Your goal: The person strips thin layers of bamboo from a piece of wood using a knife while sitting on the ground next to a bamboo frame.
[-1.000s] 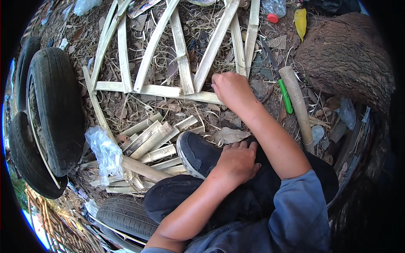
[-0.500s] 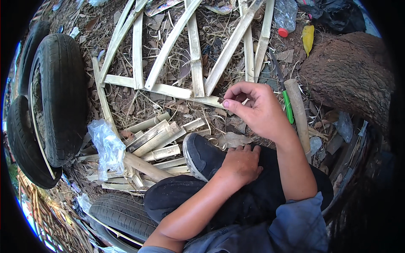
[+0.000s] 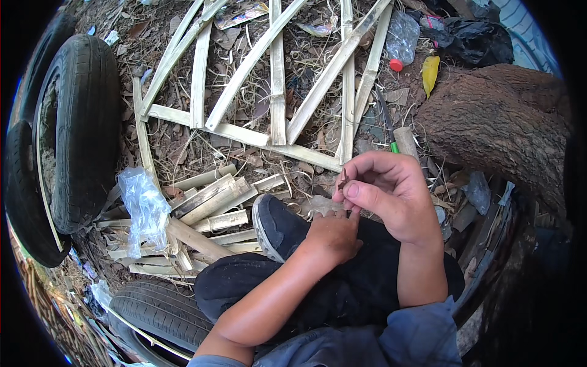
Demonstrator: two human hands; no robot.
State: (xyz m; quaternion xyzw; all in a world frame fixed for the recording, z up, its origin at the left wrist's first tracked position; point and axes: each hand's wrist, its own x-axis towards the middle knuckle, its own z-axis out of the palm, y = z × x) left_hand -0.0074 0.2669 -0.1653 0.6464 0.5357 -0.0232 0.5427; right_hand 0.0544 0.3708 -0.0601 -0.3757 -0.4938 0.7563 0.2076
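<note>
My right hand [image 3: 391,192] is raised over my lap, thumb and fingertips pinching a small brown scrap [image 3: 343,179] that looks like a bit of dry leaf. Resting on my dark trouser leg beside the shoe [image 3: 282,229], my left hand [image 3: 332,240] lies palm down with its fingers stretched out and nothing in it. Just beyond the right hand ends a long split bamboo strip [image 3: 306,155] lying crosswise on the ground. Several other strips [image 3: 277,92] fan away from it. A knife [image 3: 394,147] with a green handle, partly hidden by my right hand, lies next to a round stick [image 3: 405,138].
Short bamboo pieces [image 3: 211,202] are heaped left of my shoe, with a clear plastic bag [image 3: 143,205] on them. Old tyres [image 3: 88,134] stand at the left; another tyre [image 3: 162,309] lies nearer. A thick trunk [image 3: 495,119], plastic bottle [image 3: 402,37] and black bag [image 3: 474,41] are at the right.
My right hand has drawn back from the crosswise strip toward my lap, still pinching the brown scrap. My left hand stays on my leg. The whole view has shifted slightly.
</note>
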